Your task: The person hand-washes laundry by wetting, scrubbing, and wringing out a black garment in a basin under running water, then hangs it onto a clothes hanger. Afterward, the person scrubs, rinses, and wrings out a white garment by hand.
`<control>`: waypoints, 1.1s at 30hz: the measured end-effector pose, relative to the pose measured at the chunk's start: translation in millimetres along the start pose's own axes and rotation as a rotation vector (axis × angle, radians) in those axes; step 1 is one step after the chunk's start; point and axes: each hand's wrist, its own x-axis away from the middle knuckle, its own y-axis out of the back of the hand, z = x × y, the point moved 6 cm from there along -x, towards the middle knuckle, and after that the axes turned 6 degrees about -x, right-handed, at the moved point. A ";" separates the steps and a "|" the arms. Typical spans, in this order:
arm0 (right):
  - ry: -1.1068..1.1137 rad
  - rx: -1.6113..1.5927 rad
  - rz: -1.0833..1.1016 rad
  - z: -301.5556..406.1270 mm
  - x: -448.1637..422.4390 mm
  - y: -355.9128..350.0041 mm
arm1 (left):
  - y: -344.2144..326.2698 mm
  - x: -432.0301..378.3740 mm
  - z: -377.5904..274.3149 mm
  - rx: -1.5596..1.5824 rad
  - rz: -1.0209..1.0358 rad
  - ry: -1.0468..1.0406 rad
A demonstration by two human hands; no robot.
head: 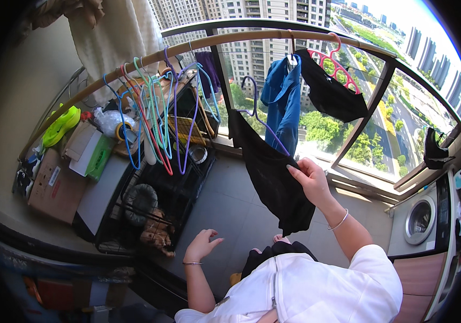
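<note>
My right hand (pixel 309 177) pinches the upper right edge of a black garment (pixel 268 169), beside the end of a purple hanger (pixel 255 103). The garment lies over this hanger, whose hook stands free of the pole, and its cloth hangs down over the floor. My left hand (pixel 203 245) is low in front of me, fingers apart, with nothing in it. Behind the black garment a blue collared garment (pixel 281 97) hangs from the bamboo pole (pixel 230 38). To its right, another black garment (pixel 331 89) hangs on a pink hanger (pixel 336 66).
Several bare hangers (pixel 161 117) hang at the pole's left. Below them stand a wire pet crate (pixel 176 189) with a brown, furry shape inside and a cardboard box (pixel 59 181). A washing machine (pixel 420 220) is at the right. Windows (pixel 375 117) run along the front.
</note>
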 end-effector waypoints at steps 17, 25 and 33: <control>0.255 0.066 -0.270 37.5 -114.7 -77.0 | -83.9 76.9 85.6 0.221 -0.180 0.225; 0.293 0.207 -0.061 42.6 -108.8 -65.9 | -107.7 70.8 80.7 0.171 -0.098 0.200; 0.027 0.344 -0.011 -16.8 -14.0 122.4 | -111.9 9.7 -34.6 -0.078 0.023 0.017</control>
